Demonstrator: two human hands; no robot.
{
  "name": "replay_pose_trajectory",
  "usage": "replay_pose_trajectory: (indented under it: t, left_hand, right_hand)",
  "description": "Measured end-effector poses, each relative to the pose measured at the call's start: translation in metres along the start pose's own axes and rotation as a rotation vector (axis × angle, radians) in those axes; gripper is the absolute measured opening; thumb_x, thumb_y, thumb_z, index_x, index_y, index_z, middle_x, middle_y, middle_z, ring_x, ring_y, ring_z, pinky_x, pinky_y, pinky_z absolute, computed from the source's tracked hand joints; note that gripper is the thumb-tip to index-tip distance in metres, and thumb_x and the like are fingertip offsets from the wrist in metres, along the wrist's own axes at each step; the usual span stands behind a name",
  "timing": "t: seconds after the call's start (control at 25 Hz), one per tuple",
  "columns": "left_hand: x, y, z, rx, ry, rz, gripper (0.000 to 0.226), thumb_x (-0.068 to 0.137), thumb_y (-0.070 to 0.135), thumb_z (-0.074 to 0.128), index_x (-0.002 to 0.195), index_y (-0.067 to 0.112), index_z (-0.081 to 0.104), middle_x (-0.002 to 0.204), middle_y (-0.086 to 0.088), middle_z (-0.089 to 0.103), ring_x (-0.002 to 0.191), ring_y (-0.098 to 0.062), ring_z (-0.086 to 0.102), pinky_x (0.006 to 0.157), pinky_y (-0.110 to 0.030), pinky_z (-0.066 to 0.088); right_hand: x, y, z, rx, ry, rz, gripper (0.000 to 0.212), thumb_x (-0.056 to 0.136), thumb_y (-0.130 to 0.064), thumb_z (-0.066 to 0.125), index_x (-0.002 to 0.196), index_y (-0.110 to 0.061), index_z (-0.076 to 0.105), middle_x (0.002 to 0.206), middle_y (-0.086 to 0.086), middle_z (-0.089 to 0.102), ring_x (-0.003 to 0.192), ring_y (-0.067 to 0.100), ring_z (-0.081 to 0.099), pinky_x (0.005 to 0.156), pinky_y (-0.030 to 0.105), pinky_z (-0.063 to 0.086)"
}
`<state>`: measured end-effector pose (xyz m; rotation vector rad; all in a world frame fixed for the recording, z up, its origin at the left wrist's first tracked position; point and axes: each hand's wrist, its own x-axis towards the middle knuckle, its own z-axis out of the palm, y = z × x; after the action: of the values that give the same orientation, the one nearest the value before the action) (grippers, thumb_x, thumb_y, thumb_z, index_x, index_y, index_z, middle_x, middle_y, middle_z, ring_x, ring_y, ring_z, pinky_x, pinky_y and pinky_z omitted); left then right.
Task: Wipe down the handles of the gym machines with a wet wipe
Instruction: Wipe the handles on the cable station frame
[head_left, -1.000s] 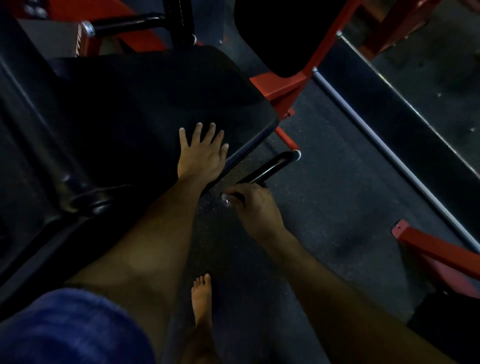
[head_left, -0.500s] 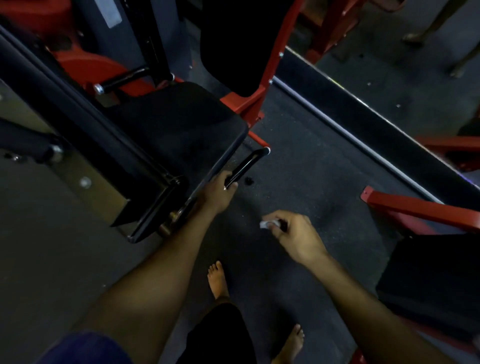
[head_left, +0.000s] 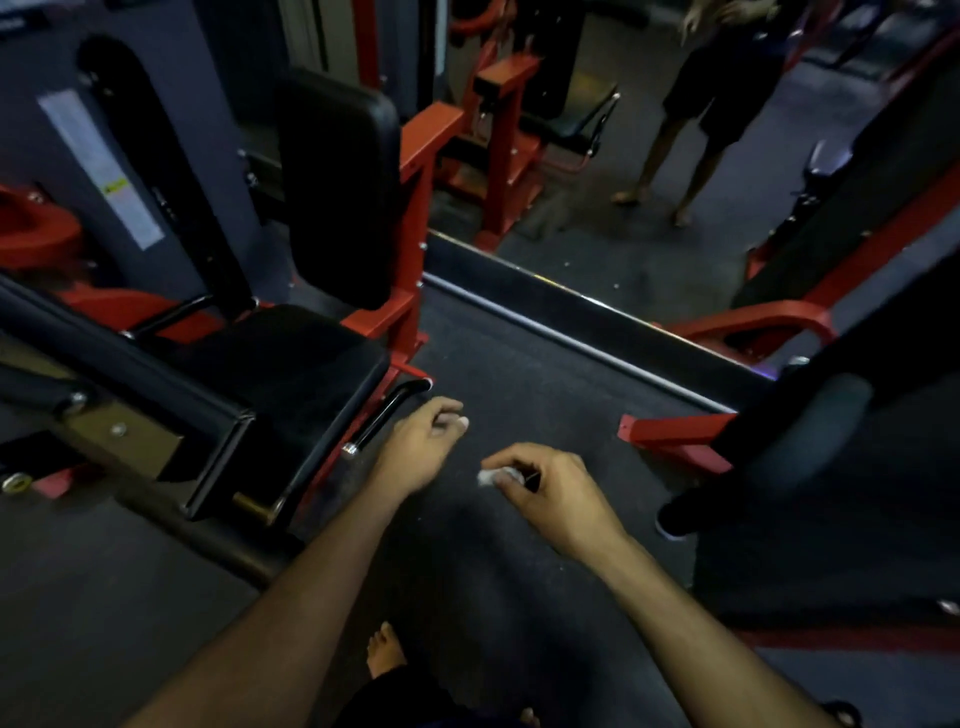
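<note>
A red gym machine has a black seat (head_left: 291, 358) and a black side handle (head_left: 387, 410) with a chrome end, low at the seat's right. My left hand (head_left: 423, 441) hangs just right of that handle, fingers loosely curled, holding nothing and not touching it. My right hand (head_left: 540, 486) is further right over the floor and pinches a small white wet wipe (head_left: 488, 477) in its fingertips. A second black handle (head_left: 171, 314) shows on the seat's far left side.
A black backrest (head_left: 337, 182) stands behind the seat. A raised floor ledge with a metal strip (head_left: 571, 332) runs diagonally behind. Another red and black machine (head_left: 779, 431) stands at the right. A person (head_left: 711, 104) stands at the back right. My bare foot (head_left: 387, 657) is below.
My left hand has let go of the seat edge by the handle and now hangs free. My right hand stays clear of the handle with the wipe. The view has lifted and pulled back.
</note>
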<state>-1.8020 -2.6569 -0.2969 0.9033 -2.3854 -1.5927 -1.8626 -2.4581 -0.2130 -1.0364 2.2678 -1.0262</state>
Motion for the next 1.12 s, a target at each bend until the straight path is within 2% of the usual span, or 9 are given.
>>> replay_pose_trajectory:
  t: [0.28,0.36,0.44,0.6,0.68,0.76,0.88,1.0,1.12]
  left_hand:
    - [-0.071,0.084,0.05,0.042,-0.056,0.124,0.017,0.098,0.031,0.066,0.115,0.031,0.069,0.098,0.016,0.069,0.083,0.015,0.061,0.077,-0.015,0.047]
    - [-0.087,0.103,0.065,0.04,-0.064,0.161,0.019,0.098,0.032,0.066,0.117,0.031,0.068,0.104,0.016,0.071,0.092,0.016,0.061,0.082,-0.012,0.045]
    - [-0.101,0.124,0.08,0.01,-0.095,0.215,0.025,0.097,0.033,0.068,0.122,0.03,0.066,0.111,0.015,0.071,0.101,0.011,0.063,0.091,-0.015,0.047]
    - [-0.118,0.183,0.1,-0.01,-0.156,0.369,0.04,0.096,0.031,0.07,0.134,0.032,0.057,0.126,0.016,0.064,0.111,0.007,0.06,0.097,-0.014,0.046]
    - [-0.118,0.212,0.105,0.041,-0.172,0.426,0.051,0.093,0.025,0.068,0.14,0.035,0.05,0.133,0.015,0.059,0.116,0.002,0.058,0.102,-0.025,0.049]
    - [-0.119,0.235,0.112,0.095,-0.15,0.476,0.063,0.087,0.023,0.064,0.145,0.036,0.043,0.139,0.012,0.054,0.123,-0.005,0.056,0.104,-0.04,0.048]
    - [-0.125,0.267,0.129,0.119,-0.084,0.528,0.068,0.086,0.038,0.065,0.148,0.036,0.037,0.147,0.009,0.048,0.132,-0.014,0.051,0.107,-0.045,0.045]
    - [-0.13,0.292,0.146,0.265,-0.06,0.502,0.073,0.089,0.044,0.069,0.15,0.035,0.03,0.149,0.003,0.043,0.132,-0.025,0.051,0.103,-0.047,0.046]
    - [-0.124,0.307,0.15,0.31,0.022,0.448,0.063,0.086,0.049,0.071,0.134,0.034,0.033,0.14,0.005,0.052,0.122,-0.031,0.058,0.095,-0.049,0.049]
  right_hand:
    - [-0.104,0.026,-0.049,0.068,0.111,-0.02,0.012,0.094,-0.019,0.07,0.101,-0.025,0.077,0.095,-0.018,0.072,0.09,-0.001,0.065,0.073,0.009,0.044]
    - [-0.13,0.037,-0.063,0.085,0.164,-0.015,0.013,0.093,-0.019,0.071,0.1,-0.028,0.077,0.094,-0.022,0.071,0.09,-0.002,0.065,0.074,0.009,0.044]
    - [-0.155,0.049,-0.076,0.112,0.249,0.022,0.013,0.091,-0.018,0.074,0.096,-0.03,0.078,0.094,-0.024,0.071,0.087,-0.001,0.067,0.074,0.01,0.046]
    - [-0.199,0.065,-0.102,0.204,0.421,0.127,0.017,0.089,-0.015,0.076,0.089,-0.032,0.077,0.084,-0.014,0.075,0.072,0.008,0.071,0.071,0.026,0.056]
    - [-0.209,0.067,-0.113,0.175,0.486,0.144,0.017,0.089,-0.015,0.076,0.09,-0.032,0.077,0.084,-0.013,0.075,0.075,0.009,0.071,0.073,0.032,0.058]
    - [-0.214,0.064,-0.125,0.161,0.503,0.129,0.019,0.089,-0.014,0.076,0.089,-0.033,0.077,0.087,-0.014,0.075,0.077,0.009,0.07,0.073,0.028,0.056]
    - [-0.215,0.064,-0.144,0.117,0.529,0.063,0.019,0.09,-0.014,0.075,0.092,-0.033,0.077,0.09,-0.015,0.075,0.077,0.009,0.068,0.071,0.024,0.052]
    - [-0.215,0.073,-0.158,0.184,0.573,0.063,0.014,0.091,-0.018,0.075,0.094,-0.032,0.077,0.092,-0.011,0.075,0.084,0.011,0.069,0.076,0.031,0.055]
    - [-0.207,0.081,-0.174,0.213,0.565,0.03,0.015,0.092,-0.016,0.074,0.095,-0.031,0.077,0.091,-0.01,0.075,0.086,0.012,0.07,0.079,0.036,0.057]
